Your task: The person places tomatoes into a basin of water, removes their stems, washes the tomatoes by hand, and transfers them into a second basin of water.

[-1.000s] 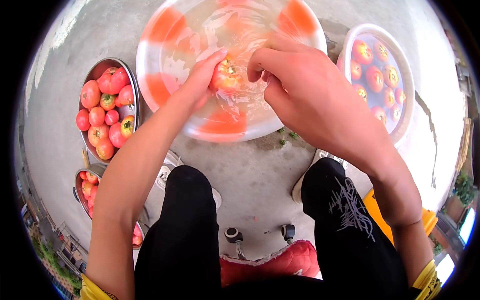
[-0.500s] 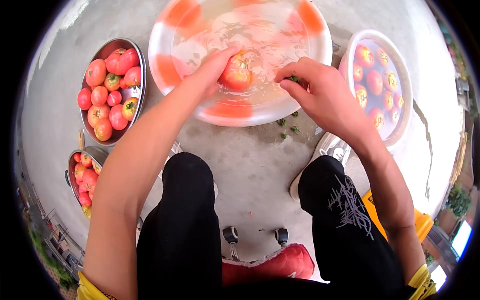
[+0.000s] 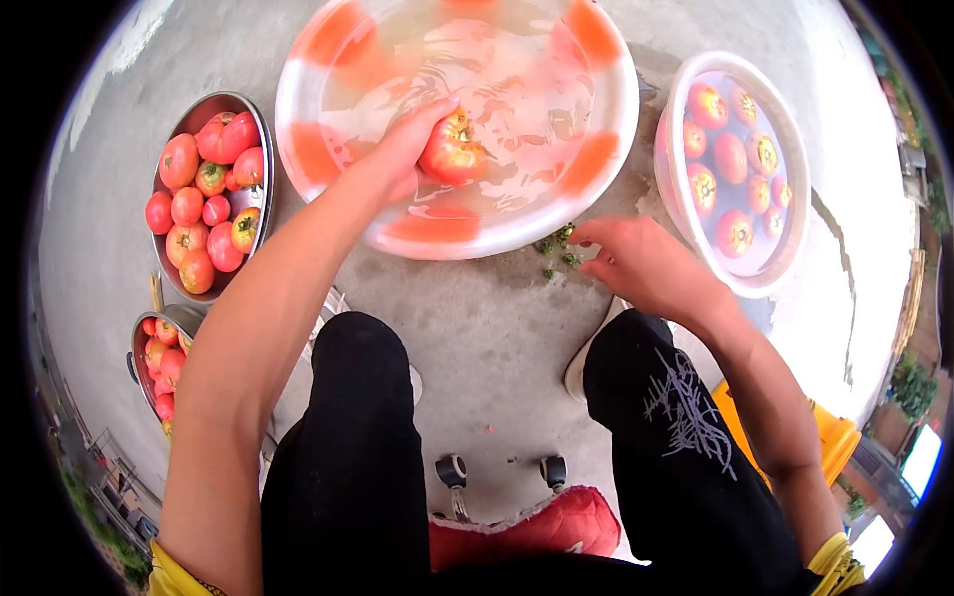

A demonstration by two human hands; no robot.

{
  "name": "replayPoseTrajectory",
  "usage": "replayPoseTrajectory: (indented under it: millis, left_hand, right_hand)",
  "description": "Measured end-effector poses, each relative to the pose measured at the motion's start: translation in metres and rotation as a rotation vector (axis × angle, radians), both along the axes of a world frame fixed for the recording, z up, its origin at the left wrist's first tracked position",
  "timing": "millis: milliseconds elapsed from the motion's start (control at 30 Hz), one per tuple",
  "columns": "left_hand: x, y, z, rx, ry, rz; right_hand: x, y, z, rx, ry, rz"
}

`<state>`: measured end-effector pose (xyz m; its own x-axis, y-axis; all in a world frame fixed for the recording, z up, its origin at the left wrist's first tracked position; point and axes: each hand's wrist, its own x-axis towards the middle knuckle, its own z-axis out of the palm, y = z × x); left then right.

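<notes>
My left hand (image 3: 412,149) is closed around a red tomato (image 3: 454,154) with yellowish patches round its top, above the water. Below it is a wide white basin (image 3: 467,241) with orange blotches, filled with rippling water. My right hand (image 3: 646,263) is outside the basin, low over the floor by its near right rim. Thumb and fingers are apart there, with nothing visible between them. Several small green tomato stems (image 3: 569,259) lie on the concrete just left of the fingertips.
On the right stands a pale tub (image 3: 801,238) of water with several tomatoes. At left are a metal bowl (image 3: 266,149) and a smaller pot (image 3: 183,316), both holding tomatoes. A yellow object (image 3: 835,437) sits beside my right leg, and a red cushioned seat (image 3: 537,526) is beneath me.
My right hand has moved down from over the basin's rim to the floor and let go of the green stem it was pinching. My left hand still holds the tomato.
</notes>
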<state>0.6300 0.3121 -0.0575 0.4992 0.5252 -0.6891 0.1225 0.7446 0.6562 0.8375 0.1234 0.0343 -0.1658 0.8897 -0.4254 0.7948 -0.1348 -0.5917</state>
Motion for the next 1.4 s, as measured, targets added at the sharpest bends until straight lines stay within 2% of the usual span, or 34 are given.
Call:
replayPoseTrajectory:
  millis: [100,167,233,333,400,467,533,600,667,733,767,833,867,933,967,1033,1133,1167,1233,1300,1367,1400]
  left_hand:
    - [-0.003,0.001,-0.002,0.021,0.001,0.007]
    - [-0.005,0.000,-0.005,0.032,0.011,-0.002]
    - [-0.006,0.002,-0.008,-0.021,0.087,-0.022]
    - [-0.003,-0.001,-0.011,-0.041,0.139,0.041]
    - [-0.006,0.000,-0.021,0.028,0.183,0.020]
    - [-0.004,0.001,-0.019,-0.019,0.274,0.080]
    - [-0.005,0.003,-0.021,-0.066,0.266,0.059]
    - [-0.010,0.002,-0.026,0.274,0.411,-0.149]
    - [-0.012,0.001,-0.036,0.259,0.452,-0.132]
    - [-0.015,0.007,-0.063,0.513,0.499,-0.142]
    - [-0.012,0.004,-0.046,0.512,0.499,-0.142]
    - [-0.006,-0.002,-0.019,0.418,0.384,-0.018]
    - [-0.006,-0.004,-0.018,0.418,0.383,-0.021]
    - [-0.007,-0.005,-0.016,0.375,0.364,-0.016]
    - [-0.010,-0.005,-0.016,0.378,0.364,-0.019]
    - [-0.023,-0.005,-0.013,0.992,0.617,-0.328]
    - [-0.044,-0.001,0.008,1.117,0.606,-0.367]
    - [-0.056,0.004,0.014,1.120,0.612,-0.369]
    - [-0.081,0.013,0.030,1.288,0.609,-0.203]
    - [-0.100,0.016,0.060,1.410,0.697,-0.108]
    - [-0.141,0.032,0.053,1.417,0.822,0.032]
    - [-0.162,0.035,0.051,1.298,0.904,0.051]
  right_hand:
    - [-0.017,0.025,0.031,-0.033,-0.040,0.035]
    - [-0.036,0.043,0.036,0.183,0.077,0.000]
    - [-0.053,0.066,-0.009,0.442,0.089,-0.025]
    - [-0.075,0.090,-0.070,0.440,0.029,-0.102]
    - [-0.079,0.100,-0.088,0.444,0.032,-0.115]
    - [-0.077,0.109,-0.083,0.443,0.022,-0.115]
    - [-0.072,0.116,-0.075,0.117,0.123,-0.245]
    - [-0.068,0.118,-0.066,0.052,0.120,-0.255]
    - [-0.068,0.121,-0.066,-0.016,0.117,-0.261]
    - [-0.069,0.124,-0.072,-0.107,0.055,-0.318]
    - [-0.065,0.125,-0.086,-0.109,0.055,-0.318]
    - [-0.059,0.129,-0.105,-0.112,0.479,-0.535]
    - [-0.057,0.128,-0.104,-0.111,0.479,-0.539]
    - [-0.053,0.124,-0.098,-0.234,0.793,-0.613]
    - [-0.051,0.126,-0.102,-0.229,0.795,-0.615]
    - [-0.047,0.130,-0.110,-0.283,0.550,-0.521]
    - [-0.054,0.125,-0.069,-0.174,0.416,-0.512]
    - [-0.055,0.126,-0.073,-0.173,0.423,-0.510]
    - [-0.054,0.124,-0.085,-0.069,0.412,-0.553]
    - [-0.055,0.124,-0.082,-0.094,0.404,-0.584]
    - [-0.056,0.124,-0.075,-0.122,0.393,-0.613]
    - [-0.056,0.123,-0.067,-0.153,0.448,-0.595]
